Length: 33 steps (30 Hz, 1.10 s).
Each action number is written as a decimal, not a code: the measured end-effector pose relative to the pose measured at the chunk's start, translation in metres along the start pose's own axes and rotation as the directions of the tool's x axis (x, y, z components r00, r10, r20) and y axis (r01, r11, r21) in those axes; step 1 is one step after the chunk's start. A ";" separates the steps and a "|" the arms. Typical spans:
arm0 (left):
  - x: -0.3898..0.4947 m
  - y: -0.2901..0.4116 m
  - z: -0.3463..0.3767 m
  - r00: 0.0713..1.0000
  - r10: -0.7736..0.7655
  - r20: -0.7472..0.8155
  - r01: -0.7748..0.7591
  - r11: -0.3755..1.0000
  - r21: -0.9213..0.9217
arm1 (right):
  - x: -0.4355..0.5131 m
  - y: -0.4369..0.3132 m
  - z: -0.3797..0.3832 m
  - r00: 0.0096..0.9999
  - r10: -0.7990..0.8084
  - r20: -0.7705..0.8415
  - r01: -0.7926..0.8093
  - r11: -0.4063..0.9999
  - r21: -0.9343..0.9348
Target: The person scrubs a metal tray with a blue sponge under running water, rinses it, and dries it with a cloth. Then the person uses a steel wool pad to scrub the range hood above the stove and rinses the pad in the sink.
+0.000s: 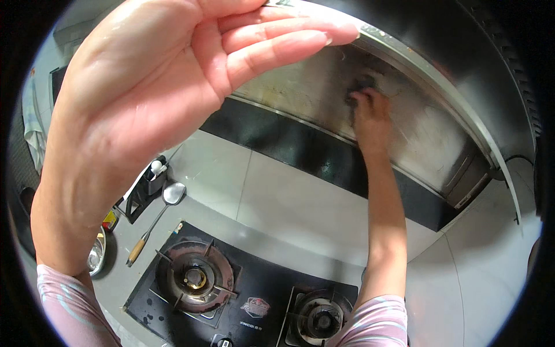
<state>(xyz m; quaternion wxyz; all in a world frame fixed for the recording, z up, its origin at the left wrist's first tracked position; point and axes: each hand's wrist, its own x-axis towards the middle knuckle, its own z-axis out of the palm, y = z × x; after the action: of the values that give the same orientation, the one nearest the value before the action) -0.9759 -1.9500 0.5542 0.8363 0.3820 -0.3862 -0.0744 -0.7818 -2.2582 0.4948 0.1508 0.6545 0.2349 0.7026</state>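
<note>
My left hand (208, 65) is raised close to the camera, palm in view, fingers stretched out along the metal rim (438, 80) of a range hood. The fingers touch the rim; whether they grip it is hard to tell, as the thumb is cut off at the top. Farther in, my right hand (373, 121) presses a dark scrubbing pad (362, 86) against the hood's inner metal panel (303, 86). The hand is blurred and hides part of the pad. Brownish, greasy-looking smears mark the panel.
Below lies a black gas hob (256, 277) with a left burner (195, 277) and a right burner (323, 319). A wok spatula (156, 221) with a wooden handle, a utensil holder (156, 180) and a metal bowl (97, 253) sit at left. Pale tiles (299, 186) line the wall.
</note>
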 end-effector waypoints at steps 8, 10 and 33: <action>0.006 -0.004 -0.001 1.000 -0.008 0.022 0.008 1.000 0.003 | 0.002 0.071 0.022 0.997 0.079 0.010 -0.072 0.951 -0.300; 0.006 -0.004 -0.003 1.000 -0.009 0.018 0.009 1.000 0.000 | -0.013 0.116 -0.006 0.966 0.258 0.027 -0.222 0.877 -0.427; -0.011 -0.004 -0.004 0.993 -0.107 0.050 0.111 0.990 -0.086 | 0.082 -0.200 0.120 0.926 -0.047 0.375 -0.124 0.900 0.419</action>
<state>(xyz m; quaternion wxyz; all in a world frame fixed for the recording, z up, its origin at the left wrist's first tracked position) -0.9806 -1.9461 0.5431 0.8381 0.3633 -0.3800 -0.1456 -0.6905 -2.0308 0.4624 0.0290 0.7984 0.3393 0.4966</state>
